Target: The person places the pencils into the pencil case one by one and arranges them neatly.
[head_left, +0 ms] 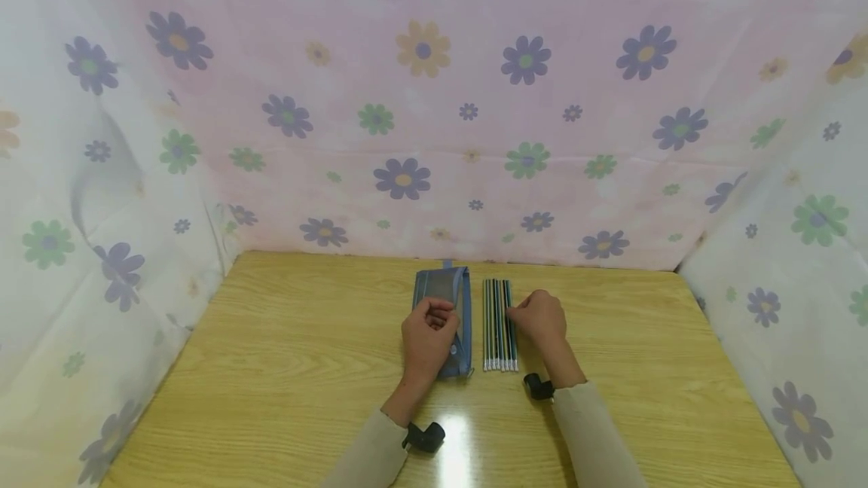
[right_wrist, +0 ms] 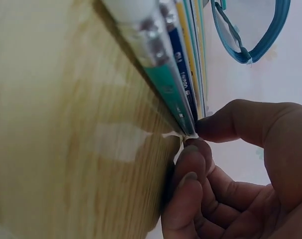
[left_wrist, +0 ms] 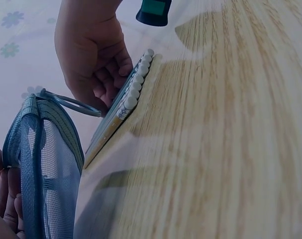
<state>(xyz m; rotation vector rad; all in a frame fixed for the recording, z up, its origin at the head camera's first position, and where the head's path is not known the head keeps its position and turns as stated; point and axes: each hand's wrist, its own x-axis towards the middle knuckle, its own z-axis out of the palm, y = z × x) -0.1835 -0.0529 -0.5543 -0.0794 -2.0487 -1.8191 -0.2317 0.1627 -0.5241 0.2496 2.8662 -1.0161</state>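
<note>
- Pouch (head_left: 441, 283): blue-edged, with mesh sides; lies on the table (head_left: 291, 352) near its far edge, its long sides running from 12 to 6 o'clock as seen from the head.
- Pencils (head_left: 498, 326): lie side by side in a row at 3 o'clock from the pouch, near it but apart, roughly parallel to its long sides. Their metal bands and white erasers point to 6 o'clock.
- Left hand (head_left: 430, 337): over the middle of the pouch, fingers curled, thumb and fingertips pinching the pouch's edge. The left wrist view shows only part of this hand, at 8 o'clock.
- Right hand (head_left: 545, 320): at 3 o'clock from the row, thumb and fingertips pinching the end pencil (right_wrist: 168, 92), a green one, on the row's outer side. Whether the grip takes in its neighbour is hidden.
- Strip (left_wrist: 73, 103): blue, jutting from the top of the pouch toward 4 o'clock in the left wrist view.
- Tab (head_left: 447, 264): small and blue, at the pouch's 12 o'clock end.
- Black wrist cameras (head_left: 426, 439): one on each wrist, below pale sleeves (head_left: 600, 439).
- Flowered cloth (head_left: 434, 119): hangs behind the table at 12 o'clock and along both sides, at 9 and 3.
</note>
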